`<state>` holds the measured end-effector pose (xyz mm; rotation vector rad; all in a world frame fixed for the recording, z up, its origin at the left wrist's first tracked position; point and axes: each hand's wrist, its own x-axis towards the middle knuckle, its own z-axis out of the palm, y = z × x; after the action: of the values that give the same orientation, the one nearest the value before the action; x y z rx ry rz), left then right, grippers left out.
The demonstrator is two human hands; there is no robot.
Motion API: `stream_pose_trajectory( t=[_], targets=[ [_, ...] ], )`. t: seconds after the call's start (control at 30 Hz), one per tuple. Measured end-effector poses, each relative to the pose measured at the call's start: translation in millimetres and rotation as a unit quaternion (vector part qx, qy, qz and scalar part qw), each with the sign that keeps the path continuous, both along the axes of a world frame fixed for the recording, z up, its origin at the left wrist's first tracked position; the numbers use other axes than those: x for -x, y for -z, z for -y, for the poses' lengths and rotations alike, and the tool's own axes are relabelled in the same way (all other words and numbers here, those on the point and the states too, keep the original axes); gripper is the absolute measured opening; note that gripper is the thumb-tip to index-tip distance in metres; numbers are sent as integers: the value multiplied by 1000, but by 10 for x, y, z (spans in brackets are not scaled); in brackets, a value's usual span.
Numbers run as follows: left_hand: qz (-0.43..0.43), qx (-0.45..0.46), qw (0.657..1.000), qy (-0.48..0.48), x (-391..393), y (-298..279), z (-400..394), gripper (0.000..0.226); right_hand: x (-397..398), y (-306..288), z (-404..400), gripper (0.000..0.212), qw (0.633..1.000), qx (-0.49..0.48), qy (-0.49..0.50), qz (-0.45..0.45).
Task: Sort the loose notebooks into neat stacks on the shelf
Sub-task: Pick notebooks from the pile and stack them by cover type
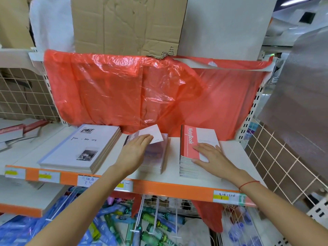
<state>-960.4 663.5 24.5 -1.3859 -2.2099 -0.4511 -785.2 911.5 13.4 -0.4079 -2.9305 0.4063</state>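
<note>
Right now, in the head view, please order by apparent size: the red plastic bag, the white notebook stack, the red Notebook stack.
1. red plastic bag, largest.
2. white notebook stack.
3. red Notebook stack, smallest, partly covered by the right hand.

Three notebook stacks are seen on white shelf (177,176): large white stack (79,150) at left, purple stack (156,157) in centre w/ top notebook (150,133) tilted, red-and-white stack (193,148) at right.
</note>
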Motion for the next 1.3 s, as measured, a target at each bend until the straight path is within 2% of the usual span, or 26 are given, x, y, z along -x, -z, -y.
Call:
stream_pose_trajectory(
  t=[0.07,0.13,0.53,0.67,0.7,0.8,0.97,1.07,1.1,1.17,1.27,1.3],
  targets=[
    [-9,-1,1000,2,-12,-14,-10,69,10,-2,11,66,1000,-5,1,2],
    [-13,-1,1000,5,-23,-17,-20,68,15,1,9,61,1000,-7,1,4],
    [-12,18,1000,12,-34,0,-78,71,23,25,-19,63,1000,-12,-8,2],
    [-12,13,999,34,-98,-79,-166,74,-38,-5,-30,81,1000,3,-14,-28],
    [-12,9,999,46,-121,-96,-212,75,-64,-16,-54,82,999,6,-8,-48],
    [-32,-9,995,93,-218,-112,-438,70,-186,-77,-202,59,995,16,49,-83],
    [-101,-14,984,146,-432,-210,-927,54,-490,-183,-468,69,983,1,124,-132],
    [-134,19,978,160,-585,-274,-1178,56,-648,-219,-542,72,977,-8,153,-147],
    [-135,36,976,169,-629,-255,-1238,56,-687,-213,-547,68,977,-8,161,-142],
    [-120,86,972,184,-687,-163,-1309,54,-750,-168,-543,55,976,-3,175,-127],
    [-93,150,963,201,-658,20,-1331,48,-808,-116,-498,50,977,-15,180,-109],
    [-71,168,962,204,-644,54,-1323,54,-816,-108,-477,49,978,-16,181,-103]
  ],
)
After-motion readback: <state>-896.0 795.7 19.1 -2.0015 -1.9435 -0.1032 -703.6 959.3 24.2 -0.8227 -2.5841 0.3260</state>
